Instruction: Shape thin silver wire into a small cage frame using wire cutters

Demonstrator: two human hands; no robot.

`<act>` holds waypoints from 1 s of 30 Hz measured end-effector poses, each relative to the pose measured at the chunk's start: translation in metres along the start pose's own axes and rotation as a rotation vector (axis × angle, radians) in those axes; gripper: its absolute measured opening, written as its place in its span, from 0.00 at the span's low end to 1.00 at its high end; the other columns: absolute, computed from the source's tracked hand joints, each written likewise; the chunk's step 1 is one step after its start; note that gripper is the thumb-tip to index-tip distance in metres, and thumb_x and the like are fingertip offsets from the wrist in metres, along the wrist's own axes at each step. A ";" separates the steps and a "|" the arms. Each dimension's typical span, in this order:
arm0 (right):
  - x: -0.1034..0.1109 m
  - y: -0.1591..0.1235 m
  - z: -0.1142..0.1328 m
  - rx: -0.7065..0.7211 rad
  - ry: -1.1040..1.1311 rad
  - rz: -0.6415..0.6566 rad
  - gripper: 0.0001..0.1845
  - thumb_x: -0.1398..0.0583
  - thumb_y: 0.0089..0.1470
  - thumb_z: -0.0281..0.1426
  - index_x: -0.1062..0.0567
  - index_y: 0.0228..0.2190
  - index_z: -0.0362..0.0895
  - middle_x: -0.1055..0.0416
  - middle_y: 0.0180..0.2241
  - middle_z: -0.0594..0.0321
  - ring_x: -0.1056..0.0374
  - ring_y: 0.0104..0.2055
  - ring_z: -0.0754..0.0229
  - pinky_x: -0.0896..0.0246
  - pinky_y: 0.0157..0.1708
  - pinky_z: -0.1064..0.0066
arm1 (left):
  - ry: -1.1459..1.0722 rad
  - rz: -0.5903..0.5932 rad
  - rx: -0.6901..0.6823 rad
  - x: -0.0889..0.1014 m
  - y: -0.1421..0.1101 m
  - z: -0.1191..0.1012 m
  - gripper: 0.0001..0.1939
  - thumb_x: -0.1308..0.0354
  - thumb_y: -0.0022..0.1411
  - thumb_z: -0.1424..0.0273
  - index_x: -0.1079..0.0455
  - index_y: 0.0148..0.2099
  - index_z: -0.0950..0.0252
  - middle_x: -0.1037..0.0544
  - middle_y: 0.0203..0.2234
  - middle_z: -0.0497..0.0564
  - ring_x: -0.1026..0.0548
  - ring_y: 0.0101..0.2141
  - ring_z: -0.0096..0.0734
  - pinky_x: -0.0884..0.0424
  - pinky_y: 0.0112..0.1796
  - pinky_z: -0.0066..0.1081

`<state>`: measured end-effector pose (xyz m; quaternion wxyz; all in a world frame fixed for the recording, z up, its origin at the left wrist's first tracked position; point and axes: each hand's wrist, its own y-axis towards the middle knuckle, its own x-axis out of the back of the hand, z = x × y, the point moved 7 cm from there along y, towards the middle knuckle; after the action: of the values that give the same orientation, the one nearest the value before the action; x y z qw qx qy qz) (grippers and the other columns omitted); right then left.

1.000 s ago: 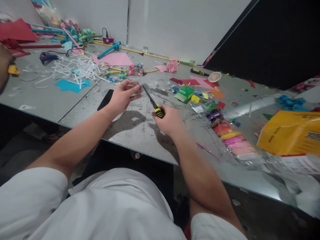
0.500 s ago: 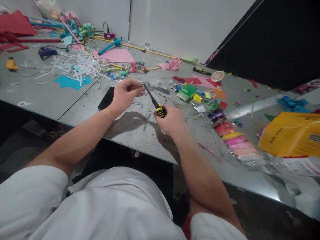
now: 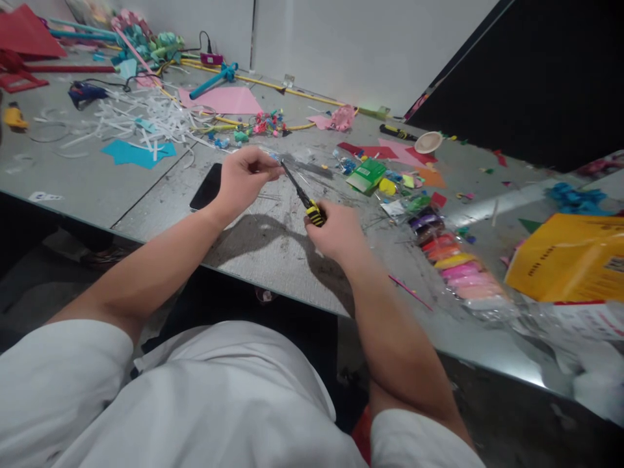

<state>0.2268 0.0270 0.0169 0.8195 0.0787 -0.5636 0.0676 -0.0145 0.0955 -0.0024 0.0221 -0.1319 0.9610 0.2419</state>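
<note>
My right hand point(image 3: 336, 233) is closed round the black-and-yellow handle of slim long-nose pliers point(image 3: 298, 187). Their dark, narrow tip points up and left, reaching the fingertips of my left hand point(image 3: 247, 172). Thumb and forefinger of that left hand are pinched together at the tip; what lies between them is too small to make out. A black phone point(image 3: 207, 188) lies on the table partly behind my left wrist. Thin wire-like pieces point(image 3: 267, 195) are scattered beneath the hands.
White paper strips point(image 3: 146, 120) and blue paper point(image 3: 139, 153) lie to the left. Right of my hands are a green packet point(image 3: 366, 175), a pack of coloured clay point(image 3: 455, 263) and a yellow bag point(image 3: 568, 257). A glue gun point(image 3: 85, 93) sits far left. Grey panels stand behind.
Both hands keep nearly the same pose, with the pliers' tip still at the left fingertips. The view has shifted slightly.
</note>
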 end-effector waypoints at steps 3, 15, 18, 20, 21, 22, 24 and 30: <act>0.000 0.000 -0.001 -0.002 -0.039 -0.013 0.06 0.32 0.71 0.32 0.14 0.48 0.50 0.08 0.48 0.42 0.13 0.53 0.30 0.30 0.47 0.56 | 0.031 -0.022 0.017 0.003 -0.002 -0.007 0.19 0.16 0.55 0.86 0.21 0.29 0.62 0.19 0.28 0.44 0.18 0.34 0.29 0.18 0.41 0.33; 0.001 0.006 -0.013 0.041 -0.235 -0.328 0.24 0.32 0.63 0.27 0.14 0.60 0.42 0.10 0.53 0.38 0.15 0.55 0.30 0.22 0.54 0.49 | -0.481 0.179 0.600 -0.022 -0.028 -0.021 0.14 0.25 0.83 0.77 0.17 0.40 0.65 0.14 0.34 0.48 0.12 0.36 0.24 0.15 0.45 0.25; -0.002 0.009 -0.018 0.079 -0.260 -0.380 0.25 0.32 0.63 0.27 0.14 0.61 0.41 0.11 0.56 0.37 0.15 0.58 0.31 0.20 0.58 0.48 | -0.521 0.215 0.624 -0.025 -0.031 -0.023 0.14 0.27 0.81 0.84 0.18 0.40 0.67 0.15 0.33 0.46 0.11 0.36 0.20 0.16 0.46 0.20; -0.003 0.010 -0.021 0.089 -0.275 -0.416 0.26 0.32 0.63 0.27 0.14 0.61 0.41 0.11 0.57 0.38 0.15 0.59 0.32 0.20 0.61 0.48 | -0.526 0.192 0.636 -0.025 -0.032 -0.022 0.15 0.29 0.80 0.86 0.19 0.39 0.66 0.16 0.31 0.45 0.12 0.35 0.20 0.15 0.45 0.20; -0.004 0.010 -0.023 0.089 -0.282 -0.425 0.26 0.31 0.63 0.26 0.15 0.62 0.41 0.11 0.56 0.39 0.15 0.59 0.32 0.20 0.61 0.48 | -0.526 0.174 0.640 -0.024 -0.032 -0.021 0.16 0.29 0.79 0.87 0.19 0.38 0.65 0.16 0.30 0.45 0.12 0.34 0.21 0.15 0.44 0.21; -0.004 0.011 -0.024 0.090 -0.288 -0.426 0.27 0.31 0.63 0.26 0.15 0.63 0.40 0.12 0.56 0.39 0.15 0.59 0.32 0.20 0.61 0.48 | -0.523 0.153 0.641 -0.023 -0.031 -0.020 0.16 0.28 0.78 0.86 0.19 0.38 0.64 0.16 0.30 0.45 0.12 0.34 0.21 0.14 0.43 0.21; -0.005 0.012 -0.025 0.094 -0.294 -0.413 0.27 0.31 0.64 0.26 0.15 0.63 0.40 0.12 0.56 0.39 0.15 0.59 0.32 0.20 0.61 0.48 | -0.513 0.113 0.635 -0.020 -0.030 -0.019 0.16 0.25 0.75 0.85 0.20 0.39 0.61 0.15 0.30 0.44 0.11 0.35 0.23 0.13 0.43 0.22; -0.002 0.011 -0.024 0.088 -0.262 -0.407 0.25 0.30 0.63 0.26 0.14 0.61 0.42 0.13 0.56 0.41 0.17 0.60 0.33 0.20 0.62 0.48 | -0.514 0.066 0.624 -0.016 -0.029 -0.015 0.18 0.15 0.67 0.83 0.20 0.40 0.60 0.13 0.32 0.43 0.10 0.36 0.26 0.10 0.47 0.28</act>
<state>0.2455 0.0429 0.0069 0.7320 0.2344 -0.6340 -0.0853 0.0087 0.0678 -0.0004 0.2930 -0.0233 0.9552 -0.0355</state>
